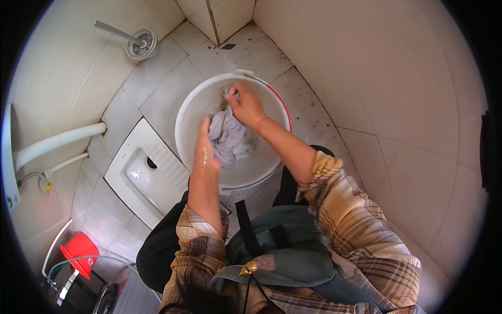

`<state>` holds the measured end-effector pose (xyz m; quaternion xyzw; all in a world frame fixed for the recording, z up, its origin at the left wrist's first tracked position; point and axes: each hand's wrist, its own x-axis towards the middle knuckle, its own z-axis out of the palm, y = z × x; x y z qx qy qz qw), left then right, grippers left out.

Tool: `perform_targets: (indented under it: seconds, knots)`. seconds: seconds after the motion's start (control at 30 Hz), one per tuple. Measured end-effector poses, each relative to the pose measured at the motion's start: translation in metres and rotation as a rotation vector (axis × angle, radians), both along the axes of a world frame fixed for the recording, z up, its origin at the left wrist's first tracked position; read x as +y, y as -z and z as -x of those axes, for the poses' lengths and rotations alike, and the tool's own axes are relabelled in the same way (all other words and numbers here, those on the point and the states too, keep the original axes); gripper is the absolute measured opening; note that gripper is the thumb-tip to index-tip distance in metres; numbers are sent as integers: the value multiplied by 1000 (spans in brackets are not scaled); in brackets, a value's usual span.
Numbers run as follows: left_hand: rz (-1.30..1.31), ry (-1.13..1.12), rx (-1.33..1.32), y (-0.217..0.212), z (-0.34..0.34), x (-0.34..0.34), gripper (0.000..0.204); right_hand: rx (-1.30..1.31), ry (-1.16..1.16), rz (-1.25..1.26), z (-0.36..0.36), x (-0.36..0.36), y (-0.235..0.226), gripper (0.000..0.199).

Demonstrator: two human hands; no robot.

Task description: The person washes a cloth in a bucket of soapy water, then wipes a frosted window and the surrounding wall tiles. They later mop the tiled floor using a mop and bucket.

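Observation:
A wet, crumpled grey cloth (228, 135) is bunched inside a large white bucket (184, 112) that holds some water. My right hand (247, 106) is closed, its fingers pinching the upper end of the cloth near the bucket's far side. On the cloth's left side, my left hand (205, 144) is held edge-on with its fingers stretched out. It looks wet and slightly blurred, and whether it touches the cloth I cannot tell.
A white squat toilet (149, 175) is set in the tiled floor left of the bucket. A toilet brush in its holder (141, 44) stands at the far left. White pipes (63, 141) run along the left wall, and a red bucket (81, 254) is at lower left.

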<state>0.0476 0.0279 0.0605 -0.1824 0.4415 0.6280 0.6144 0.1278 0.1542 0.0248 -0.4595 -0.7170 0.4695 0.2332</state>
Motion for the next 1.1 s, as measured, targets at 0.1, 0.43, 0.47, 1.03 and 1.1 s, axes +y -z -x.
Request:
perform_targets:
  seconds: [0.1,0.43,0.47,1.03,1.1]
  knots:
    - [-38,-114,-167,-17,11,-11,48,166,-172,-19,-17,13,-29,7]
    - [364,-4,-145,54,-16,-39,35,-786,-458,-123,-4,-13,25,28]
    - [362,53,-106,74,-13,-45,35,-791,-381,-28,-2,-20,42,30]
    - [-87,-276,-260,27,2,-21,41,-66,-254,-137,13,-99,-53,24]
    - [-53,-261,-205,29,-3,-19,40,-181,-218,-83,25,-83,-35,26]
